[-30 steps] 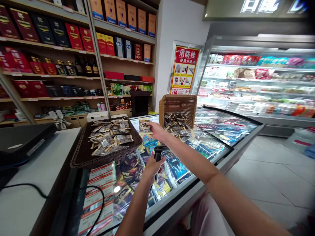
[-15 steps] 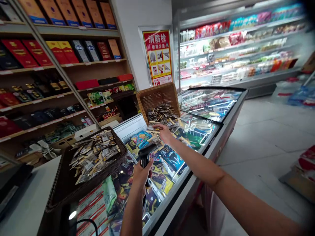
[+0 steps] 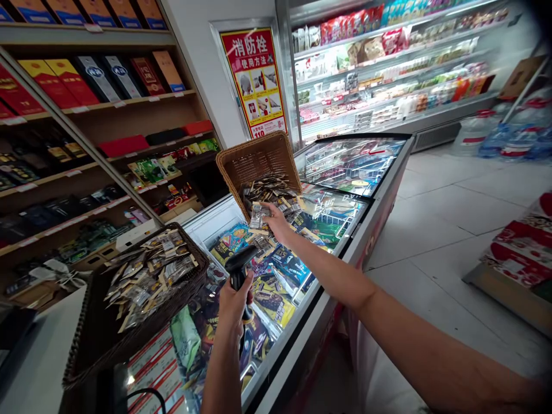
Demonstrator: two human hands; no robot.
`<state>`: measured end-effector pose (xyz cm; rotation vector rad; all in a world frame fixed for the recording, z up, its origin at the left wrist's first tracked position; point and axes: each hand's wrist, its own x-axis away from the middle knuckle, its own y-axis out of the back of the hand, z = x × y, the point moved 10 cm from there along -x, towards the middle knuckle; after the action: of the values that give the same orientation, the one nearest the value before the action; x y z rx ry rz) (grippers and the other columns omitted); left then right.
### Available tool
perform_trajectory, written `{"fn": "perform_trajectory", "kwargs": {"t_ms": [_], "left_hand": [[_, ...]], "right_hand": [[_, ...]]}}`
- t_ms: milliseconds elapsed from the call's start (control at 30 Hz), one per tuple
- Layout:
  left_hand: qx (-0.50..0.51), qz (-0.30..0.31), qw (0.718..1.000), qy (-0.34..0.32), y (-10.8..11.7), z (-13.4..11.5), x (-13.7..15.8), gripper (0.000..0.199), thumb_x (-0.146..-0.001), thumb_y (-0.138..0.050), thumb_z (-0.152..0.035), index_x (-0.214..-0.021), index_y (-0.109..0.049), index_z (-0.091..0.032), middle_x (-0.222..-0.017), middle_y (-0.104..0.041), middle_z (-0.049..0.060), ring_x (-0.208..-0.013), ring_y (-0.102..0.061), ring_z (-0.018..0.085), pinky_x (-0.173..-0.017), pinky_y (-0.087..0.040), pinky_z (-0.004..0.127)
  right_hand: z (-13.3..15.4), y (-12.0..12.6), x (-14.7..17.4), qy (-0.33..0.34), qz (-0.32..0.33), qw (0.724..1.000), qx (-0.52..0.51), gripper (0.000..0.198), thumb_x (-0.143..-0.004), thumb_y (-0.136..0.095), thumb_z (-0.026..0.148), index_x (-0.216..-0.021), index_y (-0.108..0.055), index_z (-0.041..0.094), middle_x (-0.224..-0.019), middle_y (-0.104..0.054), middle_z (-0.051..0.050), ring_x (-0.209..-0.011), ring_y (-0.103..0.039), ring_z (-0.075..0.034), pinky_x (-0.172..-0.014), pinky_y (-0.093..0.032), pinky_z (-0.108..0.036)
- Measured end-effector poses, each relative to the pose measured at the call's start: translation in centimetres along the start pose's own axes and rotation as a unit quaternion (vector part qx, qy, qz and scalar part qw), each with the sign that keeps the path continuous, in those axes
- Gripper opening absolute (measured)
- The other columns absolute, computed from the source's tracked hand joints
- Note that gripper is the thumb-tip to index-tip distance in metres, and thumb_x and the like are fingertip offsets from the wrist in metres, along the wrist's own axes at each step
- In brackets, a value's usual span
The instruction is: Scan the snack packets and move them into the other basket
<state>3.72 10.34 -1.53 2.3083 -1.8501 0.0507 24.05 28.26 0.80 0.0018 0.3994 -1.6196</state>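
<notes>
left hand (image 3: 233, 299) is gripping the black scanner (image 3: 238, 265) | right hand (image 3: 279, 223) is pinching a packet (image 3: 259, 216) by its edge, near the mouth of the tan basket (image 3: 256, 163) | imo you're wanting it flat, print uncovered, scanner squared up

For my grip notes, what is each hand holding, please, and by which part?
Left hand: black pistol-shaped scanner, by its handle. Right hand: small, rectangular, tan-and-clear packet, by its right edge.
</notes>
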Motion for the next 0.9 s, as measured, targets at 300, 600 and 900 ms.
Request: {"fn": "perform_trajectory", "kwargs": {"t_ms": [300,600,900], "left_hand": [[-0.028,0.002,0.999,-0.028,0.2,-0.7,0.4,0.052,-0.061,-0.086,-0.060,-0.078,-0.056,-0.020,-0.049,-0.052,-0.007,-0.043,-0.044,0.009,-0.044,-0.036,0.022],[-0.013,0.005,0.999,-0.030,0.4,-0.8,0.1,0.055,-0.058,-0.086,-0.063,-0.075,-0.056,-0.020,-0.053,-0.052,-0.007,-0.044,-0.045,0.008,-0.044,-0.036,0.022],[0.000,0.001,1.000,-0.025,0.5,-0.8,0.2,0.055,-0.059,-0.087,-0.060,-0.078,-0.056,-0.020,-0.055,-0.053,-0.007,-0.044,-0.045,0.008,-0.044,-0.038,0.022]], "right_hand": [[-2.3,0.1,-0.3,-0.088,-0.037,0.991,-0.094,0.053,-0.060,-0.087,0.026,-0.105,-0.059,0.023,-0.103,-0.067,-0.006,-0.099,-0.065,-0.025,-0.083,-0.056,-0.039],[-0.2,-0.6,-0.4,-0.059,0.090,0.994,0.027,0.062,-0.061,-0.084,0.032,-0.115,-0.055,0.024,-0.110,-0.065,-0.005,-0.103,-0.061,-0.023,-0.091,-0.051,-0.038],[2.2,0.8,-0.6,-0.033,0.079,0.996,0.008,0.044,-0.056,-0.086,0.047,-0.083,-0.066,0.019,-0.071,-0.061,0.003,-0.066,-0.052,-0.013,-0.062,-0.037,-0.026]]}}
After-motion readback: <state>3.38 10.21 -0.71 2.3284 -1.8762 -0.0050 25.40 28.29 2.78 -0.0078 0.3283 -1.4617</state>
